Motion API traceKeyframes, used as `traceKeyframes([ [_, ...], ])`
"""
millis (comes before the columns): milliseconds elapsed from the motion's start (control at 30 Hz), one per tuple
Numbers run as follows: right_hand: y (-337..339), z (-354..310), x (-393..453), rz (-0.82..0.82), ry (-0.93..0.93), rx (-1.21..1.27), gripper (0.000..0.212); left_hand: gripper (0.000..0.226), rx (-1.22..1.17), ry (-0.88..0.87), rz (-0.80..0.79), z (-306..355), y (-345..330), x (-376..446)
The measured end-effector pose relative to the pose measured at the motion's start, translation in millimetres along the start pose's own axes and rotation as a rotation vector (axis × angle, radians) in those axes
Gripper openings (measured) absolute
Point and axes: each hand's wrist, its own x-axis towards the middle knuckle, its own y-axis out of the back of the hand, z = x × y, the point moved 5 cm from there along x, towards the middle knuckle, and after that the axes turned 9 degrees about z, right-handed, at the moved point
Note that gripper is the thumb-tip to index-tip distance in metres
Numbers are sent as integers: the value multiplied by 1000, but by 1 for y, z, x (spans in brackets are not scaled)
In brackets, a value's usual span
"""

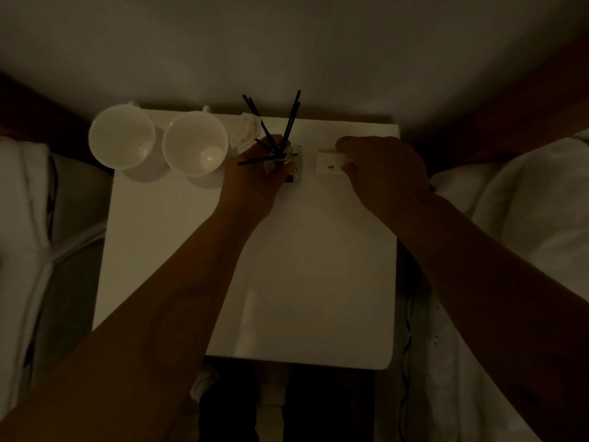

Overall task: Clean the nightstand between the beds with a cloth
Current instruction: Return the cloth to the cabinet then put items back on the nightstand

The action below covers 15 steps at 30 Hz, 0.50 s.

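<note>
The white nightstand [302, 266] fills the middle of the dim head view, between two beds. My left hand [255, 183] is closed around a small reed diffuser [288, 154] near the back edge; its black sticks [287, 122] fan upward. My right hand [382, 173] grips a small white box [330, 162] at the back right of the top. No cloth can be made out in either hand.
Two white cups [122, 135] [194, 143] stand at the back left corner, with a crumpled white item [243, 130] beside them. White bedding lies on the left [28, 218] and right [526, 202]. A plain wall [287, 43] rises behind the nightstand.
</note>
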Motion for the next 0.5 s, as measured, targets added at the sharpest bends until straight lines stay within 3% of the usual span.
traceKeyframes([
  [300, -8, 5, 8, 24, -13, 42, 33, 29, 3, -32, -15, -4, -3, 0],
  [500, -6, 3, 15, 1, -11, 46, 34, 39, 93, -45, 22, -4, -6, 12],
])
